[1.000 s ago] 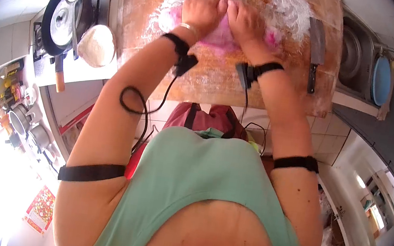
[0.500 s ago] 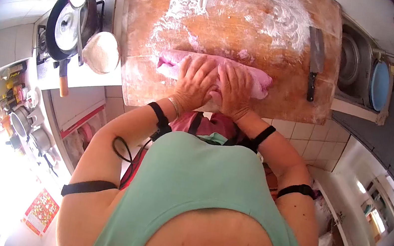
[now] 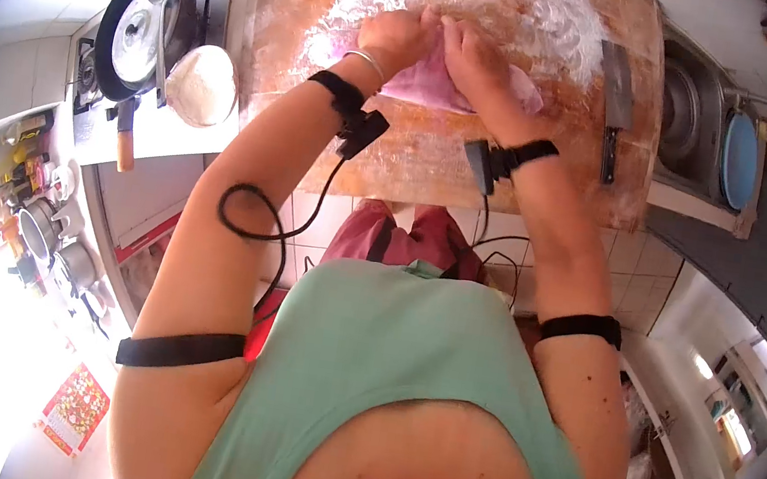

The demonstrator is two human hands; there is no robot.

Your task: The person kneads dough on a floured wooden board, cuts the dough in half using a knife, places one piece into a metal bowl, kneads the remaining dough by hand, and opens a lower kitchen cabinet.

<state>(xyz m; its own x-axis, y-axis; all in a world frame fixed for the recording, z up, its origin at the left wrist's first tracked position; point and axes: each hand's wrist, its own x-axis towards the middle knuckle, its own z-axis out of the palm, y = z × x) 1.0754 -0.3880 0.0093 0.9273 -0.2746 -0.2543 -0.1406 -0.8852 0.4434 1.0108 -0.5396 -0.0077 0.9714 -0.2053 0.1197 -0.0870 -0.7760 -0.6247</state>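
A pink-purple slab of dough (image 3: 425,84) lies on the floured wooden board (image 3: 396,153). My left hand (image 3: 397,38) presses on its far left part, fingers curled over and pointing inward. Beside it my right hand (image 3: 471,54) leans on the dough's far right part, its fingers bent in the same way. The two hands nearly meet at the fingertips. Both seem closed against the dough, whose far edge they hide. White flour (image 3: 565,30) is spread beyond and around the hands.
A cleaver (image 3: 615,105) lies at the board's right side. Further right are a sink (image 3: 687,106) and a blue basin (image 3: 738,162). On the left stand a black pan (image 3: 115,55) with a lid and a bowl of flour (image 3: 201,86). A cable hangs from my left wrist.
Half a second ago both hands lay spread on the rolled dough near the board's front edge. They have moved forward, away from my body, and the dough has shifted forward with them.
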